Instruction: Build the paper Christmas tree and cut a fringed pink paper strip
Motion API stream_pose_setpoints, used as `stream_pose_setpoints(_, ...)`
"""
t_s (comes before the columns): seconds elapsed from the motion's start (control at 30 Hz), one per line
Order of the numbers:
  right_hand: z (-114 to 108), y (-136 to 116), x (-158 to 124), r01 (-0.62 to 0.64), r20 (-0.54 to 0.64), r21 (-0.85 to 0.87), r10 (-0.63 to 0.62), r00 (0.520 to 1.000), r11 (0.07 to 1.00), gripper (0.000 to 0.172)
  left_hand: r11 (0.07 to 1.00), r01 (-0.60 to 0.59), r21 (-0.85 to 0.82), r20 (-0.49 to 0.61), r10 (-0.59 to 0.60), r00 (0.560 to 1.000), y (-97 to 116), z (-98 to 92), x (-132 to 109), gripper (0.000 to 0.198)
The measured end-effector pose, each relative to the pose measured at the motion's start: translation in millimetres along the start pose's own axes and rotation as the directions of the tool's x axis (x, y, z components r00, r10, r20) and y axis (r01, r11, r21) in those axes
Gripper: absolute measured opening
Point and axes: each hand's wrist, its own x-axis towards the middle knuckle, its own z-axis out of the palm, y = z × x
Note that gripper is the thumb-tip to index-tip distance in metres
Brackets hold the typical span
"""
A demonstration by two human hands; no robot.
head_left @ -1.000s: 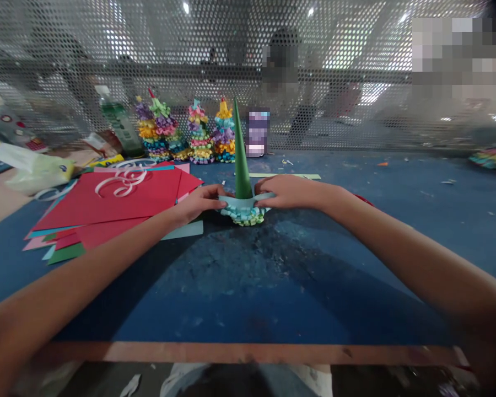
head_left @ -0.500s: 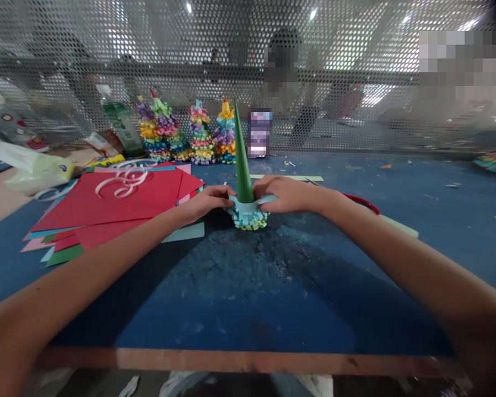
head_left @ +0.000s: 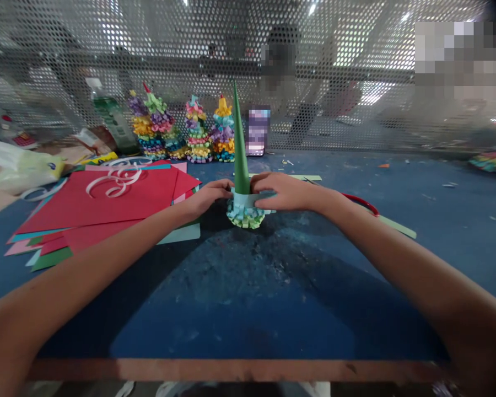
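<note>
The upright green paper cone (head_left: 240,149) stands near the middle of the tabletop's far half, its tip pointing up and very slightly tilted. A pale blue paper band (head_left: 244,199) encircles the lower part of the cone. Directly beneath the band, a fringed tier of curled blue-green paper strips (head_left: 244,216) forms the base and rests on the tabletop.

The left hand (head_left: 210,197) approaches from the left, its fingers held together and extended, with the fingertips touching the left side of the band. The right hand (head_left: 283,193) lies across the band's right side, its fingers close together and curved, pressing the paper toward the cone. Neither hand forms a distinct pinch.

The blue, worn, scrap-flecked tabletop (head_left: 314,286) has a rust-brown strip (head_left: 231,370) along its near edge. A fanned stack of red, pink, green and teal paper sheets (head_left: 107,193) lies left of the left hand, with a white paper curl (head_left: 116,182) on top. Four multicoloured tiered paper trees (head_left: 198,132) stand along the far edge, beside a clear plastic bottle (head_left: 111,121). A curved red loop (head_left: 361,203) and a pale green paper strip (head_left: 397,226) lie right of the right hand. A perforated metal screen (head_left: 355,55) rises behind the far edge.
</note>
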Motion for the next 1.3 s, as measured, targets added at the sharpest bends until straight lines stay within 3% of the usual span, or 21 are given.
stream_pose_setpoints(0.3,-3,-10,-1,0.011,-0.051,0.122,-0.005,0.999,0.992,0.01,0.999,0.015,0.043,-0.119,-0.01,0.993,16,7.6,-7,0.016)
stream_pose_setpoints(0.53,7,-19,4,-0.144,-0.145,0.031,0.147,0.979,0.989,0.014,0.998,0.001,0.065,-0.264,0.017,0.964,18,9.9,-6,0.028)
stream_pose_setpoints(0.7,11,-28,5,-0.188,-0.158,0.091,0.201,0.967,0.978,0.01,0.996,0.057,0.069,-0.175,-0.044,0.984,21,-1.4,-10,0.055)
stream_pose_setpoints(0.83,13,-33,6,-0.246,-0.121,0.089,0.256,0.959,0.965,0.012,0.995,0.036,0.093,-0.051,-0.032,0.998,23,-0.5,-15,0.046)
stream_pose_setpoints(1.03,15,-33,5,-0.289,-0.065,0.115,0.298,0.952,0.95,0.018,0.995,0.091,0.034,-0.077,-0.088,0.993,23,8.1,-17,0.043)
stream_pose_setpoints(1.23,12,-28,5,-0.459,-0.073,0.134,0.471,0.879,0.878,0.019,0.995,0.099,-0.003,-0.119,-0.099,0.988,21,8.5,-17,0.043)
stream_pose_setpoints(1.3,9,-25,4,-0.458,-0.072,0.129,0.469,0.88,0.88,0.018,0.996,0.091,-0.013,-0.119,-0.091,0.989,20,6.6,-18,0.043)
